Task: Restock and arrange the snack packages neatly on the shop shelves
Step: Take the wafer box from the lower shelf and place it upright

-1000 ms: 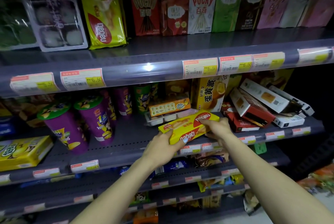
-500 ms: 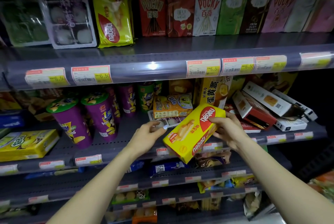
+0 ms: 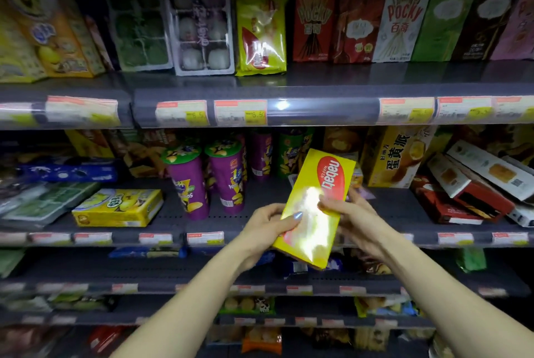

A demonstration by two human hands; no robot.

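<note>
A yellow Nabati wafer pack with a red oval logo is held almost upright in front of the middle shelf, glare on its lower half. My left hand grips its lower left edge, thumb across the front. My right hand grips its right side, thumb on the front. Another yellow Nabati pack stands on the top shelf between the mochi tray and the Pocky boxes.
Purple chip cups stand left of the held pack, with a flat yellow box further left. An egg-yolk pie box and several tumbled red and white boxes fill the right. Lower shelves hold more snacks.
The pack has been lifted off the middle shelf and turned from lying flat to nearly upright. My left hand, which had let go, now grips it again. The view has shifted up and left.
</note>
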